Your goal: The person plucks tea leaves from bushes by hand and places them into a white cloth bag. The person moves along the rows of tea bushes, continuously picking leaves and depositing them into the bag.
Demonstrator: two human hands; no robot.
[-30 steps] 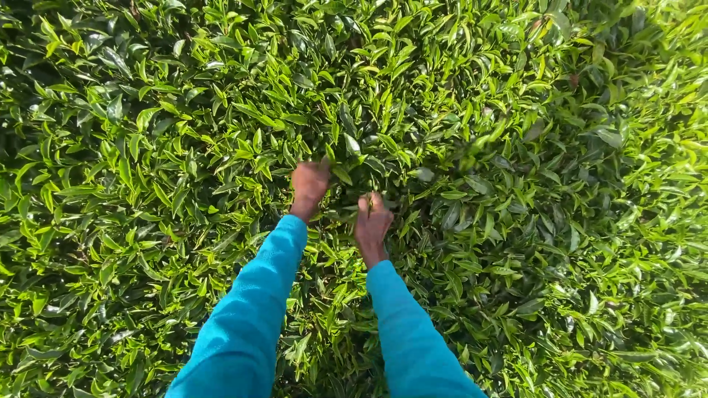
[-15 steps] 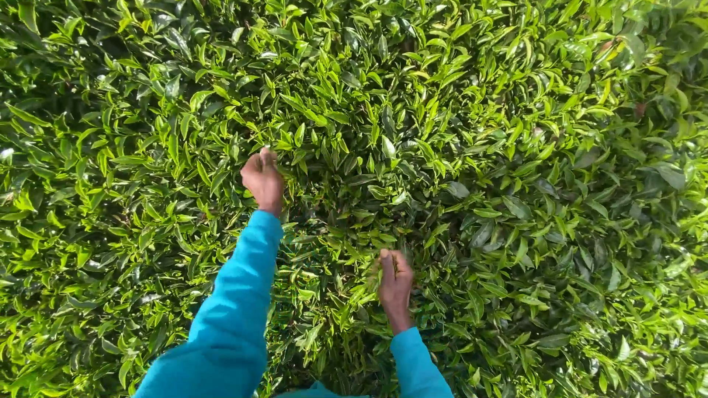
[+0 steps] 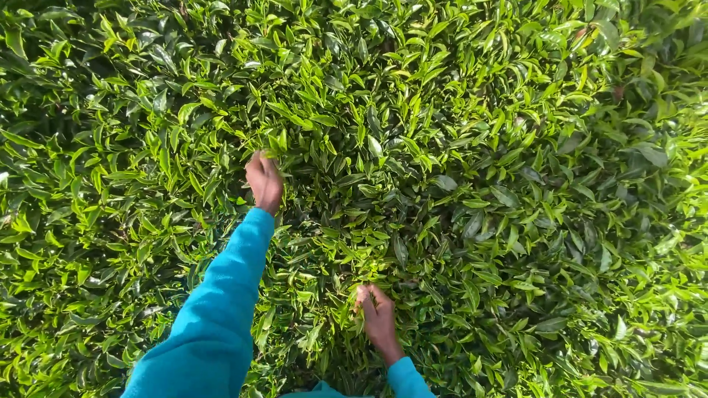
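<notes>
Both hands work in the top of a dense tea bush (image 3: 516, 147) that fills the whole view; no edge of the bush canopy shows.

**Left hand.** The left hand (image 3: 264, 180) is extended on a straight arm in a turquoise sleeve (image 3: 221, 309), toward the far part of the canopy. Its fingers are drawn together around a cluster of bright young shoots (image 3: 274, 147) at their tips. Whether the shoots are pinched or merely touched cannot be told; the fingertips are buried in foliage.

**Right hand.** The right hand (image 3: 377, 315) sits close to the body, low in the view. Its fingers are curled and pressed together on a tuft of pale shoots (image 3: 352, 274) just above the knuckles. The grip looks like a pinch, though leaves hide the contact point.

**Hazards, as judged from this position:**

- Coarse leaf taken with fine. Darker mature leaves (image 3: 442, 184) lie directly beside the pale tips. A closed grip reaching too deep would gather both.
- Torn stems. Pulling at an angle from the outstretched left arm may strip the stem rather than snap it.
- Dropped pickings. Neither hand shows spare capacity clearly; loose shoots would fall into the canopy and be lost.
- Scratches from hidden woody twigs beneath the leaf layer.
</notes>
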